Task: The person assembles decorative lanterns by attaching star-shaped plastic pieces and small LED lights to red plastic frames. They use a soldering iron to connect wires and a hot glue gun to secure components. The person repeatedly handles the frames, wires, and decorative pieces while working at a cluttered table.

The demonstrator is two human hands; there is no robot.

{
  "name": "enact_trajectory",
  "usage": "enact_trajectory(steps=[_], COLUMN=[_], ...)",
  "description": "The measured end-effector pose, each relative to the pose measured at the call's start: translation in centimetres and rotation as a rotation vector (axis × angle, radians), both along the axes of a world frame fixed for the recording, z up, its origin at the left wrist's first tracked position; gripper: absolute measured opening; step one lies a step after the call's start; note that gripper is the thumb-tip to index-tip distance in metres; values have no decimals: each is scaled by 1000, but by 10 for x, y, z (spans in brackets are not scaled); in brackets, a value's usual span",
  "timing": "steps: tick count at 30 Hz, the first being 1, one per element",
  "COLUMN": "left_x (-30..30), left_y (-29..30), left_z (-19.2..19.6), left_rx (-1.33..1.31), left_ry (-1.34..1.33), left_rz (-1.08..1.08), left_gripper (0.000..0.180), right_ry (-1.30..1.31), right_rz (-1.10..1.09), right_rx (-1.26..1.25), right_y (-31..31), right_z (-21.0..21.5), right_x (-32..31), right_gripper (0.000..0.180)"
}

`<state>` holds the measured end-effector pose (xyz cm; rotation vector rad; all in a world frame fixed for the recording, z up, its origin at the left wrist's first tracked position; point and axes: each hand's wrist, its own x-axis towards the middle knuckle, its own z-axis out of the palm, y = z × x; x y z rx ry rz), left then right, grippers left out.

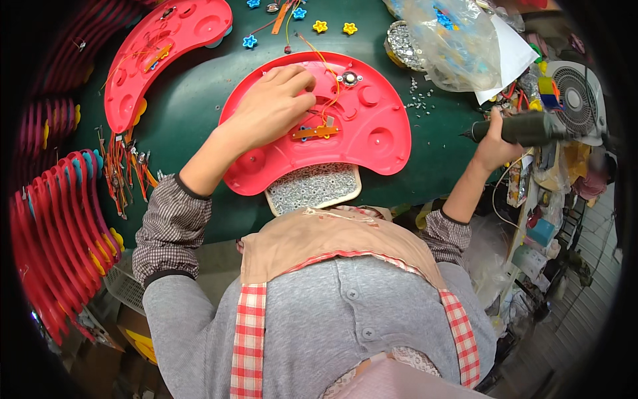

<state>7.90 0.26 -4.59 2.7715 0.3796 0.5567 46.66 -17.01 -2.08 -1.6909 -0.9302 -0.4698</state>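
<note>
A red curved plastic panel [382, 123] lies in front of me with its hollow inner side up. It carries thin wires, a small round metal part [349, 78] and a narrow orange-brown circuit strip [316, 133]. My left hand [282, 100] is over its left half, fingers bent and closed; whatever they pinch is hidden beneath them. Off to the right, my right hand [497, 145] grips a dark power screwdriver [528, 128], held sideways and apart from the panel. Its bit points left.
A tray of small metal screws [316, 188] sits partly under the panel's near edge. Another red panel [143, 73] lies at upper left, above bundled wires [126, 166]. Stacked red panels [60, 233] stand at left. Yellow and blue stars, loose screws and plastic bags [455, 50] lie farther back.
</note>
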Motion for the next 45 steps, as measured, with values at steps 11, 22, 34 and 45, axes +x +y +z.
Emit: enact_trajectory(steps=[11, 22, 34, 45], left_x=[-12, -6, 7, 6], left_y=[-14, -19, -34, -44], left_z=[57, -16, 2, -21], left_rx=[-883, -54, -232, -69], left_ry=[-86, -10, -222, -308], left_rz=[228, 268, 153, 420], left_gripper=[15, 21, 29, 15], right_ry=[104, -27, -341, -217], right_rz=[1230, 1137, 928, 1159], right_rx=[-985, -859, -765, -528], right_y=[87, 73, 101, 140], right_z=[14, 29, 17, -41], right_x=[-195, -123, -144, -171], right_gripper=[33, 13, 12, 16])
